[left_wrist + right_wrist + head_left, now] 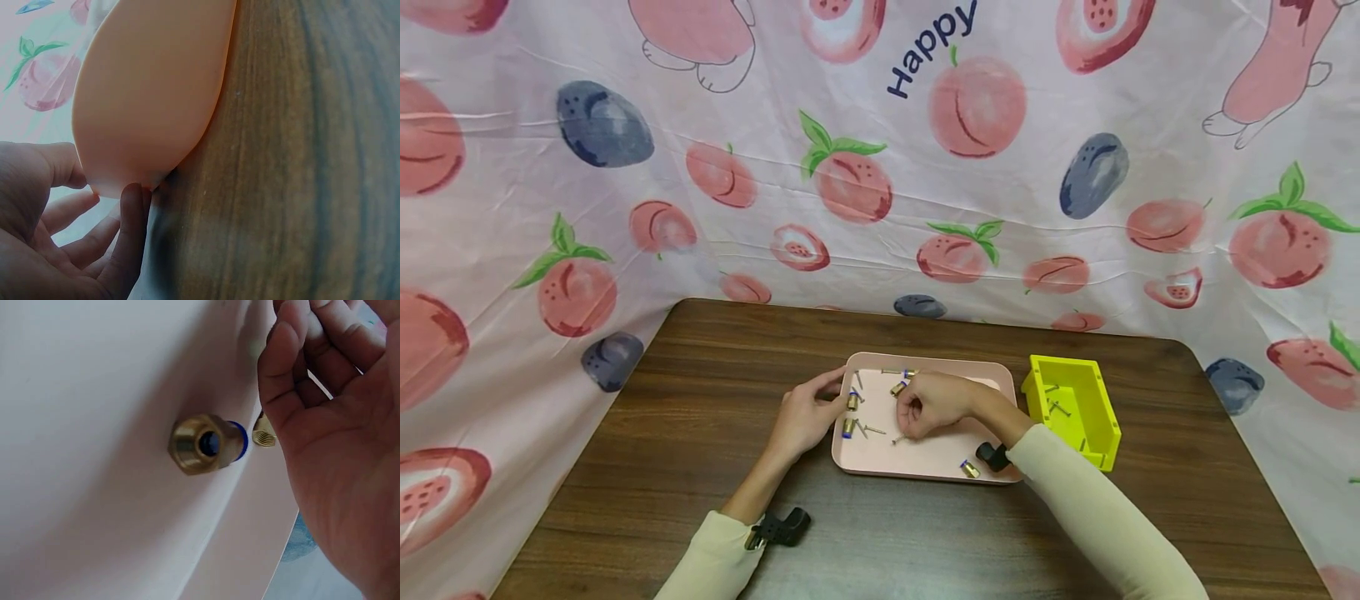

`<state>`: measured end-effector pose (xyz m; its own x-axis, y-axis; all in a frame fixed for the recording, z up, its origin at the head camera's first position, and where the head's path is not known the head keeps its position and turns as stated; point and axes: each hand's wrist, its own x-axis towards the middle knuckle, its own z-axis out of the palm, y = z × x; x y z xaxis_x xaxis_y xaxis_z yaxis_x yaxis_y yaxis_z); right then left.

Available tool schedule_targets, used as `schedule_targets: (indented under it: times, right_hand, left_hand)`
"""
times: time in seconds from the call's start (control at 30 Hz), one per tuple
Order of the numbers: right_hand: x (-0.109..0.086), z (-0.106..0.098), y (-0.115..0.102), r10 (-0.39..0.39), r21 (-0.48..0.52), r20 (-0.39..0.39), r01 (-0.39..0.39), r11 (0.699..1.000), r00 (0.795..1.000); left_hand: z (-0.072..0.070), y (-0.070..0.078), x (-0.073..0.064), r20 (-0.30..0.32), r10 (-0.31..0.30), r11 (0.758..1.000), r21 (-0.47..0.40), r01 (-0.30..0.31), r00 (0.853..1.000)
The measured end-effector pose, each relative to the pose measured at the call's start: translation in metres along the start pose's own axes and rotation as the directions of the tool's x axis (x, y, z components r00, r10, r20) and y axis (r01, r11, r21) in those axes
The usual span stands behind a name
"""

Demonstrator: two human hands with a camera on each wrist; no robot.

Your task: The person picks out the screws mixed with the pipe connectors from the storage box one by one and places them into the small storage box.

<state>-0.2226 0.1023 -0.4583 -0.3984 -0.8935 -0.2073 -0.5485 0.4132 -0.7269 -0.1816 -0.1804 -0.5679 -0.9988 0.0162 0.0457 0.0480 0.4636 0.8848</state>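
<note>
A pale pink tray (925, 468) lies on the table with short screws and brass fittings with blue rings in it. My left hand (808, 415) holds its left edge; in the left wrist view the thumb and fingers meet the tray's outer wall (150, 94). Over the tray's middle, my right hand (936, 404) has curled fingers, their tips at a small screw (898, 441). The right wrist view shows those fingertips (281, 350) together, but the screw is hidden there. A brass fitting (200, 445) lies near this hand, with a second fitting (264, 434) partly behind it.
Right of the tray stands a yellow bin (1093, 408) with several screws (1060, 408) inside. One fitting (970, 469) lies by the tray's near right edge; others (848, 427) sit along its left side. A fruit-print cloth (865, 250) hangs behind the wooden table (715, 358).
</note>
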Motion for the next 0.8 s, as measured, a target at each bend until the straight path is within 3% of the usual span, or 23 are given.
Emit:
schedule_targets:
  times: [0.47,0.8]
  right_hand:
    - [-0.011,-0.007,-0.01,-0.064,0.05,-0.134,0.071,0.996,0.989]
    - [-0.025,-0.014,-0.015,-0.078,0.068,-0.263,0.099,0.993,0.962]
  left_hand:
    - [0.0,0.003,-0.003,-0.012,0.015,1.0,0.0,-0.015,1.0]
    - [0.0,0.001,-0.001,-0.002,0.008,1.0,-0.002,-0.008,1.0]
